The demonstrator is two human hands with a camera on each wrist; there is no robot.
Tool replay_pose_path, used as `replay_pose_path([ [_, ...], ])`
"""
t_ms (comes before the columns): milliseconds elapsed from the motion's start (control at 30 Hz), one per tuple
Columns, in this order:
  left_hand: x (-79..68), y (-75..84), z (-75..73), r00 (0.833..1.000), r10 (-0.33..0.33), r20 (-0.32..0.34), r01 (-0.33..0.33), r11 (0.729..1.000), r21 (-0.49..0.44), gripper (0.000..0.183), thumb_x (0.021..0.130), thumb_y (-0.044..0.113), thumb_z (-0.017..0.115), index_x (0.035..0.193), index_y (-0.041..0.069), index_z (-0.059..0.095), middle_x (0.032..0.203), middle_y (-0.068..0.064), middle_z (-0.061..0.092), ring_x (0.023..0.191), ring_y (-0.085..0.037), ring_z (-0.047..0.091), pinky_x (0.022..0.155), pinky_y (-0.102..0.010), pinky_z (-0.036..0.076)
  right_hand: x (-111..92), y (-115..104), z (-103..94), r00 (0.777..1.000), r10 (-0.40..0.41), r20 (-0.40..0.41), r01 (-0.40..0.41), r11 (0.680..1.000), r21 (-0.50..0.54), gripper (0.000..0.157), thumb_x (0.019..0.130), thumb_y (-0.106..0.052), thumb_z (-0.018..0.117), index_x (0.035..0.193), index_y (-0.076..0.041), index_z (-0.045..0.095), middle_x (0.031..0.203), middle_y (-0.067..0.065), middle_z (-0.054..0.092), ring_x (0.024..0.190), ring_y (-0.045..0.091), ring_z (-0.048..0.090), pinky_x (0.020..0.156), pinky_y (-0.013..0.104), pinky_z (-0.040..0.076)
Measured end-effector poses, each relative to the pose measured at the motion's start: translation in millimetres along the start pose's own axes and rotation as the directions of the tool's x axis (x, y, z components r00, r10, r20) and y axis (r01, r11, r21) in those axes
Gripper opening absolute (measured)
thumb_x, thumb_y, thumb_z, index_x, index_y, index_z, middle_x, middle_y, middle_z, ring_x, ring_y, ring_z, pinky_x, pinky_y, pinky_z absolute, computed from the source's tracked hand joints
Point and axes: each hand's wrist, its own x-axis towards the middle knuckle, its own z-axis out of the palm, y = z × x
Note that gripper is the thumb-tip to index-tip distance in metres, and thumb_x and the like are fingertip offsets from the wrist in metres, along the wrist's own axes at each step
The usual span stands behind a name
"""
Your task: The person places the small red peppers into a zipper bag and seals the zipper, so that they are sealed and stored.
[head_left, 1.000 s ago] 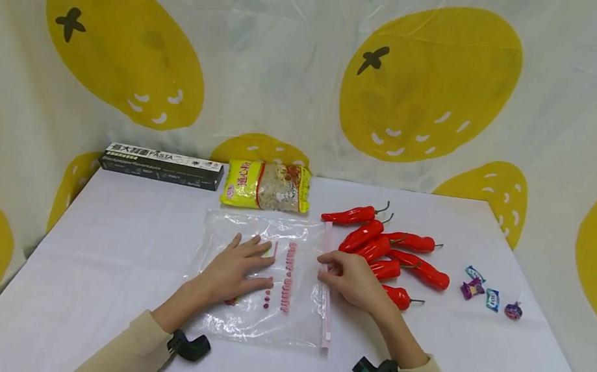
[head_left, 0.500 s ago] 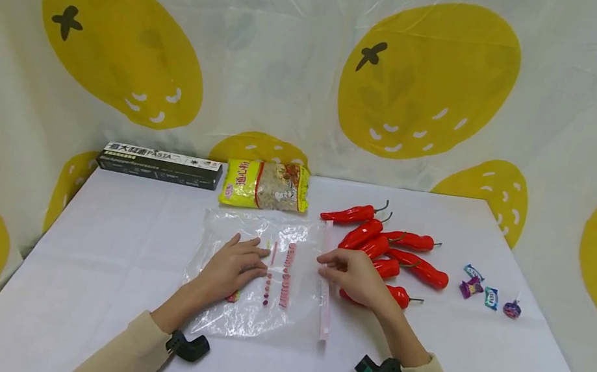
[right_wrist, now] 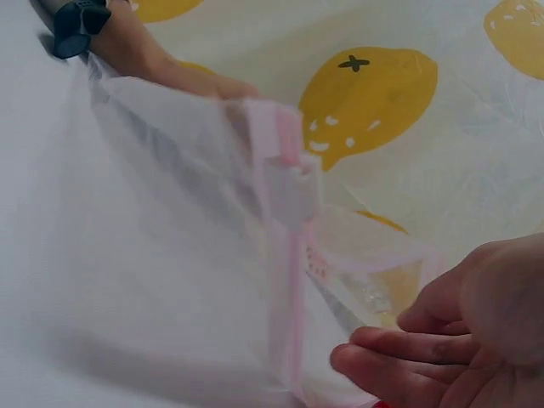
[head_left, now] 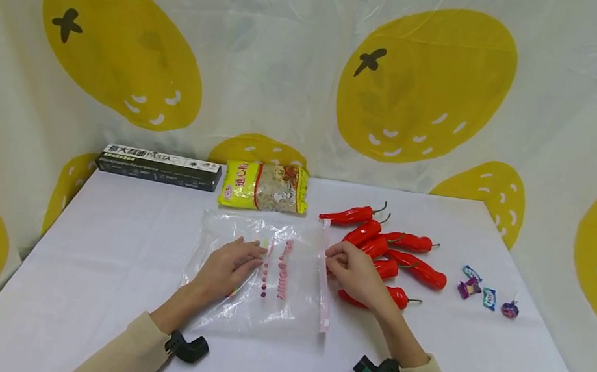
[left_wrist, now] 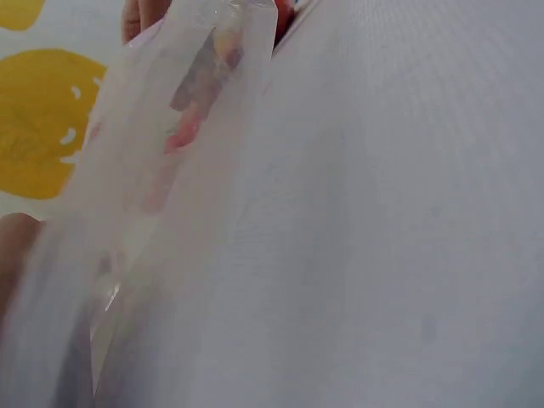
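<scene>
A clear zip bag with pink lettering lies before me, its pink zip strip on the right. My left hand is over the bag's printed part, thumb drawn in towards the fingers, pinching the upper film. At the zip edge my right hand pinches the mouth between thumb and fingers. In the right wrist view a white slider sits on the strip, and the film stands raised beside the right fingers. Several red peppers lie just beyond the right hand.
A black pasta box and a yellow macaroni packet stand along the table's back edge. Several small wrapped candies are on the right side of the white table. A lemon-patterned cloth hangs behind.
My left fingers have drawn together from lying spread on the bag. The lettering has shifted left, the strip's near end has risen, and my right hand has moved slightly right.
</scene>
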Motion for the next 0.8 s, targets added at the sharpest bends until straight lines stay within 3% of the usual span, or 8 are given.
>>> replay_pose_path([
  [167,0.2,1.3,-0.7,0.998,0.007,-0.057,-0.011,0.997,-0.074,0.016,0.092,0.019,0.059,0.105,0.012,0.065,0.11,-0.002,0.07,0.114,-0.022,0.062,0.104,-0.044,0.043,-0.7,2.2,4.6,0.999,0.003,0.051,0.001,0.997,-0.079,0.025,0.088,-0.022,0.063,0.112,-0.015,0.059,0.096,0.001,0.067,0.076,0.015,0.06,0.067,0.026,0.056],
  [367,0.3,3.7,-4.1,0.991,-0.063,-0.117,0.049,0.992,-0.117,0.017,0.094,0.02,0.056,0.109,0.014,0.062,0.111,0.001,0.07,0.113,-0.018,0.062,0.097,-0.034,0.049,-2.4,0.7,6.3,0.997,0.005,0.073,0.002,0.995,-0.096,0.029,0.087,-0.026,0.065,0.113,-0.015,0.06,0.1,0.001,0.068,0.082,0.014,0.062,0.069,0.027,0.058],
  [567,-0.2,4.4,-5.1,0.986,-0.128,-0.11,0.109,0.981,-0.16,0.015,0.095,0.025,0.054,0.106,0.016,0.06,0.111,0.001,0.07,0.113,-0.016,0.062,0.099,-0.033,0.048,-4.5,-2.9,-0.4,0.996,-0.051,0.078,0.061,0.99,-0.124,0.027,0.087,-0.025,0.065,0.113,-0.017,0.061,0.103,-0.001,0.068,0.089,0.013,0.064,0.074,0.028,0.058],
  [800,0.3,3.8,-4.0,0.99,-0.098,-0.106,0.083,0.987,-0.14,0.015,0.094,0.026,0.056,0.106,0.018,0.062,0.109,0.002,0.071,0.112,-0.017,0.063,0.096,-0.037,0.05,-15.1,-6.3,-26.7,0.989,-0.148,-0.001,0.145,0.969,-0.198,0.029,0.086,-0.02,0.067,0.115,-0.016,0.061,0.106,0.0,0.068,0.098,0.017,0.064,0.081,0.034,0.057],
])
